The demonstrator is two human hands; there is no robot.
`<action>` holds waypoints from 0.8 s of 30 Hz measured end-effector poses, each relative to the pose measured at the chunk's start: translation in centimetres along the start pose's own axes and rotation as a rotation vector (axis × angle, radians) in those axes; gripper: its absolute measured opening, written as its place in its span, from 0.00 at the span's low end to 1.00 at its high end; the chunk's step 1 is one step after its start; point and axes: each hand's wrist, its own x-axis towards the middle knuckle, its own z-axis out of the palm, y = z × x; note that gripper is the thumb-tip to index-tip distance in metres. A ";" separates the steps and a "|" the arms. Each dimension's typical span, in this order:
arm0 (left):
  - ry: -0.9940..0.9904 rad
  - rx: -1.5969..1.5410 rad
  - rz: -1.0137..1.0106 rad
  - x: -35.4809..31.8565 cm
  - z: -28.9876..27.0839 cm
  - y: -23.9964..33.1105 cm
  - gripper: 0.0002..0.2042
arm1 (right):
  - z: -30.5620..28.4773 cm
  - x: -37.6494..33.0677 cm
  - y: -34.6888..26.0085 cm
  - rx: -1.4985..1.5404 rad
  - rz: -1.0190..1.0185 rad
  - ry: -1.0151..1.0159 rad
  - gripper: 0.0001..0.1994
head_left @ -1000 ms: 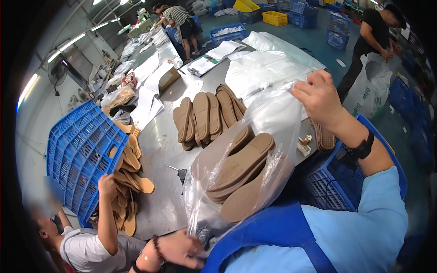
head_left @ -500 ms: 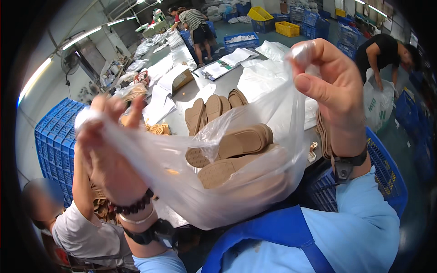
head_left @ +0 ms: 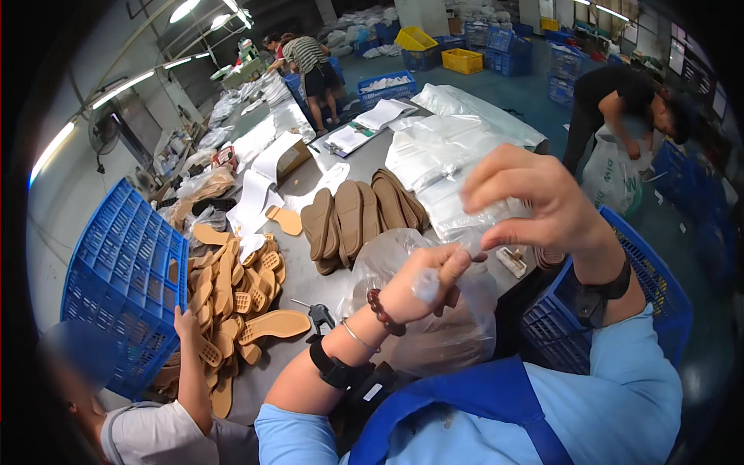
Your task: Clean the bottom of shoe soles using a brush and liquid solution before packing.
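Observation:
Below my hands hangs a clear plastic bag (head_left: pixel 453 341) with brown shoe soles dimly visible inside. My left hand (head_left: pixel 430 283) is closed round its gathered neck, thumb pointing right. Just above and to the right, my right hand (head_left: pixel 535 198) is curved, with a gap between its fingers and thumb; the thumb tip is close to the bag's twisted end. Those fingers are slightly blurred. Beyond the bag, several brown soles (head_left: pixel 360 221) lie in a row on the grey table (head_left: pixel 298 283).
At left, a person's hand grips a tilted blue crate (head_left: pixel 128 287) beside a heap of tan soles (head_left: pixel 232 298). White plastic packages (head_left: pixel 442 155) cover the far right of the table. Another blue crate (head_left: pixel 554 325) stands by my right arm. A person bends over a white sack (head_left: pixel 616 174).
My hands have come together from wide apart, and the bag's spread mouth is now gathered in my left hand. At left, the blue crate has tipped, and a heap of tan soles shows beside it.

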 end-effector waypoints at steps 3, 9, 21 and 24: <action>-0.007 -0.374 -0.203 0.2 1.3 0.5 0.24 | 3.7 -4.0 3.6 -0.017 0.167 0.050 0.11; -0.101 -0.558 -0.321 -0.6 -0.5 -1.4 0.10 | 7.3 -6.4 -1.2 -0.146 0.073 -0.159 0.12; 0.305 1.107 0.782 -0.9 -0.5 -2.4 0.08 | 11.7 -6.9 5.4 1.159 0.577 0.051 0.26; 0.282 0.856 0.443 -2.7 0.1 -2.7 0.04 | 11.9 -5.6 5.9 0.935 0.711 0.180 0.22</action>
